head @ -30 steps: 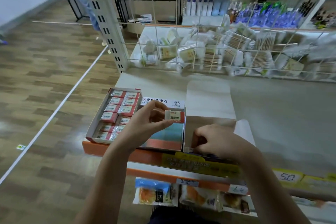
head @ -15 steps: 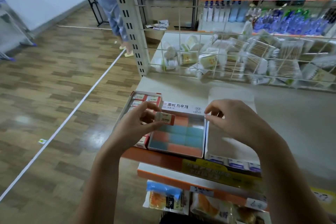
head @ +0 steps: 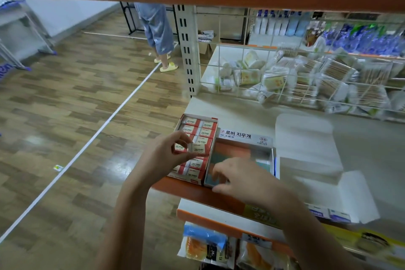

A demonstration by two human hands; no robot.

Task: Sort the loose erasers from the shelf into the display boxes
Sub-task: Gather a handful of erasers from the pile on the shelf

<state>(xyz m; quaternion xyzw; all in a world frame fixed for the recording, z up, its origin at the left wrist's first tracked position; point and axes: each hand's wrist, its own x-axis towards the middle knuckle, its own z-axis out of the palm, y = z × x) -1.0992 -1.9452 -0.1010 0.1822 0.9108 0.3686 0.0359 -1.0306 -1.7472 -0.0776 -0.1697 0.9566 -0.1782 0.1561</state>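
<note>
Left hand (head: 166,155) pinched a "2B" eraser (head: 200,148) over the red box (head: 198,148), right hand (head: 241,178) loose over the blue box (head: 243,155), bare shelf (head: 361,144) to its right.

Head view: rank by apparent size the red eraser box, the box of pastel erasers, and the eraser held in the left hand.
1. red eraser box and box of pastel erasers: look alike, both partly hidden by hands, so unranked.
2. eraser pinched by the left hand: smallest.

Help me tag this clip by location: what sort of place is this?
Most likely a small retail shop: a red-and-white cardboard display box of erasers on an orange-edged shelf, a white wire basket of packaged goods, and paper price labels on the shelf edge.
</note>
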